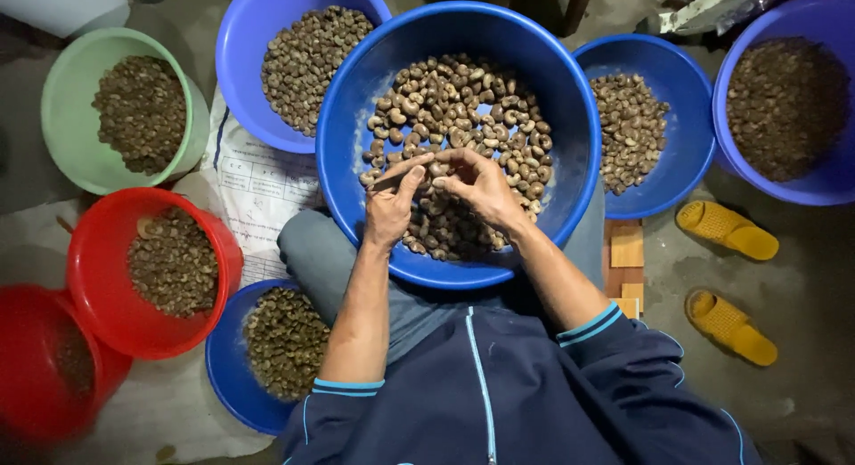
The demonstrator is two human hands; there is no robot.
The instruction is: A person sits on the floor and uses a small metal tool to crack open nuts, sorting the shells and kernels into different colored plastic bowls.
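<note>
Left hand (389, 208) pinches a thin blade – probably; right hand (476, 184) fingers pinch one cashew nut (438, 170) (small, light, brittle). Best gripped across its curved sides, above the big blue basin (570, 118)

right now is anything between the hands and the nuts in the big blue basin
Nothing visible. Both the left hand and right hand are already over the large round blue plastic basin, pinching one pale nut right above the heap.

Soft even overhead light, dim darkened corners, sharp centre, slight wide-angle bending at edges
</note>
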